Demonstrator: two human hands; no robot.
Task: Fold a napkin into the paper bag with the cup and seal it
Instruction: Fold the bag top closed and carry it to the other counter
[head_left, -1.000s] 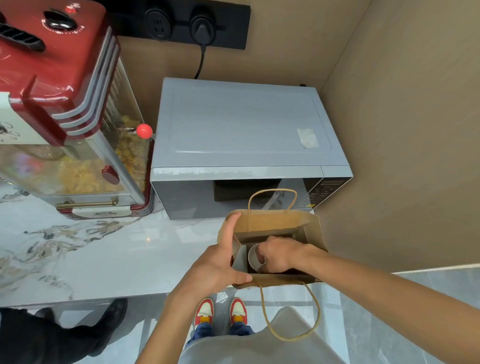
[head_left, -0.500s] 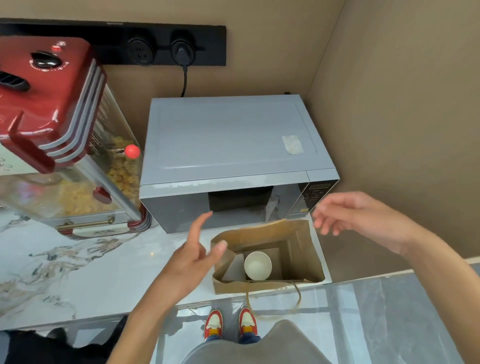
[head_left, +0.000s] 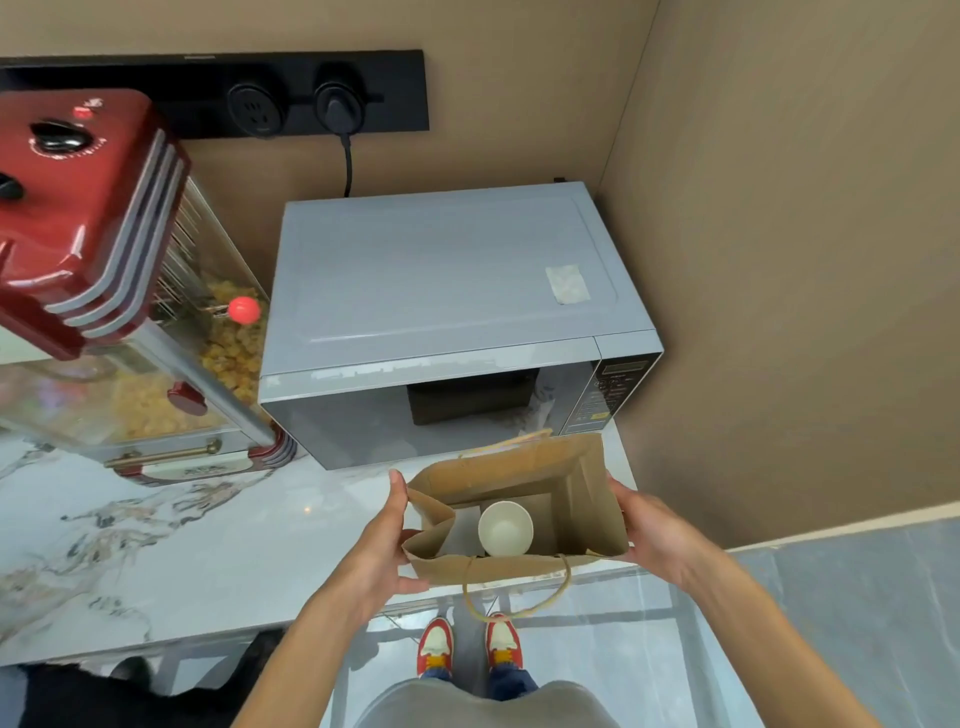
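A brown paper bag (head_left: 592, 499) stands open on the marble counter, right in front of the microwave. Inside it a white paper cup (head_left: 505, 529) stands upright, and a pale folded napkin (head_left: 462, 530) lies beside it on the left. My left hand (head_left: 374, 551) holds the bag's left side, with the thumb on the front wall. My right hand (head_left: 660, 535) holds the right side. The bag's front handle (head_left: 514, 613) hangs over the counter's edge.
A grey microwave (head_left: 441, 280) stands just behind the bag, and a red popcorn machine (head_left: 93, 234) is at the left. The beige wall (head_left: 779, 260) closes off the right side. The marble counter (head_left: 182, 545) stretches left. Its front edge runs just below the bag.
My right hand came out of the bag, swung out to the right, and now rests on the bag's right side. My left hand let go, then returned to the left side.
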